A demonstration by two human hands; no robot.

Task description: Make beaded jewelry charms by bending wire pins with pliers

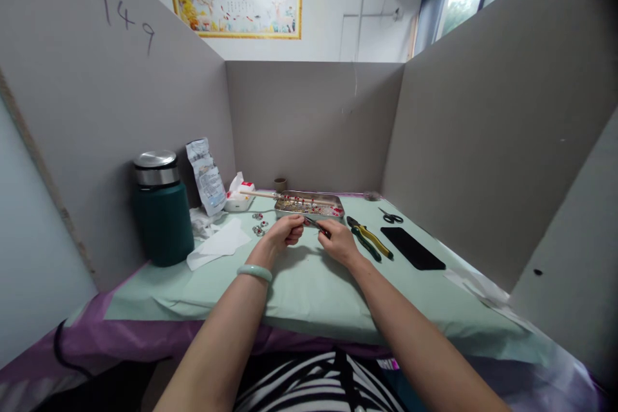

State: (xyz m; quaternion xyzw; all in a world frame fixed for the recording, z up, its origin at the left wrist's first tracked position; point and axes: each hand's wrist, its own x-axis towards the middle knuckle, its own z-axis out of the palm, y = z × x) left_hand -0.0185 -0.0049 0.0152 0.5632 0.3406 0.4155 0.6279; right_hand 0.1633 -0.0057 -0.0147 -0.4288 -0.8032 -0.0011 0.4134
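My right hand (339, 241) is closed around small dark-handled pliers (316, 226), whose jaws point left toward my other hand. Fingertips of my left hand (286, 232) are pinched together at the tip of the pliers, on a tiny piece too small to make out. Just behind both hands is a shallow metal tray (279, 213) with red and gold-coloured beads and small parts in it. Left of my left hand, a few small red-and-silver jewellery pieces (259, 230) lie on the pale green cloth (309, 296).
On the right lie large cutters with green and yellow handles (371, 239), black scissors (392, 217) and a flat black phone-like slab (412, 248). At left stand a dark green flask (163, 219), a foil pouch (206, 175), a tissue pack (240, 198) and white paper (219, 244). Grey partitions (313, 125) enclose the table.
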